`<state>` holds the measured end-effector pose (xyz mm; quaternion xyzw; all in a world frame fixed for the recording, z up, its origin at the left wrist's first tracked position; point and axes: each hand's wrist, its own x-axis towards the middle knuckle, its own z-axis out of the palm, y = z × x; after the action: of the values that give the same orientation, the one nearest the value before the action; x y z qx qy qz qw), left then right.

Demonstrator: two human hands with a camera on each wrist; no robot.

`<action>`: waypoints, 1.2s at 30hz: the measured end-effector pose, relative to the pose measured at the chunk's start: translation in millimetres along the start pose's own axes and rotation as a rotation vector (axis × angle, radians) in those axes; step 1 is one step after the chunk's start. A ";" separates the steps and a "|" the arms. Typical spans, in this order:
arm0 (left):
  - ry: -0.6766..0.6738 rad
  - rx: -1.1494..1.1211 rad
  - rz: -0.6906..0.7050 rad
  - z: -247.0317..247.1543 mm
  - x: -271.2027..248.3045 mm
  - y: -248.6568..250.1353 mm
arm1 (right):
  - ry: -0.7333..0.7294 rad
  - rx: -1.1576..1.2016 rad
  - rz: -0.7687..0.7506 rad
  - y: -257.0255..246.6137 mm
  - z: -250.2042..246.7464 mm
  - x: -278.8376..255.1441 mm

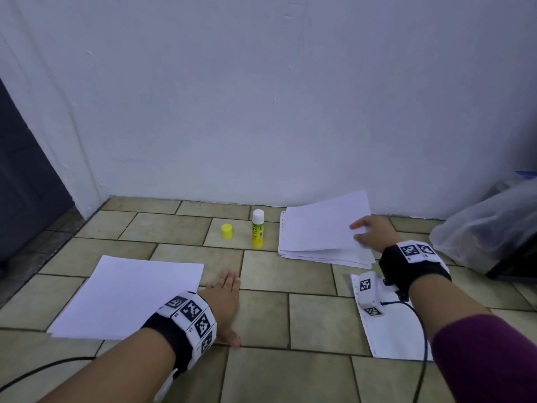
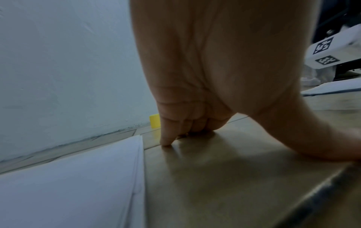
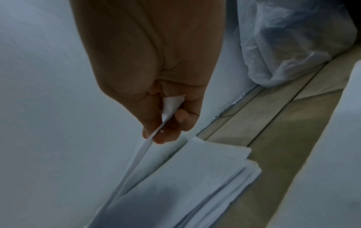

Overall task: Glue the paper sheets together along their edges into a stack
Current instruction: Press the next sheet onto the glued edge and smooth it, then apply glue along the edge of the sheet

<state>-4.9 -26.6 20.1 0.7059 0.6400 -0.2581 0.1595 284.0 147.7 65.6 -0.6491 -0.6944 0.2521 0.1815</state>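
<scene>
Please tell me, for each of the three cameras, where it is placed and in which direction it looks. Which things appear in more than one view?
Head: worn high, looks forward and down at the tiled floor and wall; both forearms show, right hand lifting a top sheet.
Left wrist: low, looks along the left hand, which rests on the floor beside the left paper stack.
Right wrist: looks down along the fingers pinching the sheet.
Shared: the yellow cap shows in the head and left wrist views.

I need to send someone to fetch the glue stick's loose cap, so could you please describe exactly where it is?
Look along the foot of the white wall, on the tiled floor. Left of the loose paper pile stands the uncapped glue stick; the cap stands just left of it, apart, a short all-yellow cylinder without label.
</scene>
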 end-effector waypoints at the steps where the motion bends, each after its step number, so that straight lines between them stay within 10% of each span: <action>1: 0.007 -0.005 -0.005 -0.1 -0.6 0.7 | -0.007 -0.014 0.018 1.5 5.1 7.3; 19: -0.033 -0.041 -0.009 2.5 2.0 0.8 | -0.174 -0.712 0.137 -13.1 28.7 13.6; 36: 0.033 -0.061 0.016 2.6 -0.2 -1.4 | -0.577 -0.659 0.006 12.3 5.1 -103.9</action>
<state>-6.7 -28.1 18.2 0.7099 0.6445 -0.2255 0.1726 300.5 44.3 62.1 -0.5772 -0.7582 0.1886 -0.2375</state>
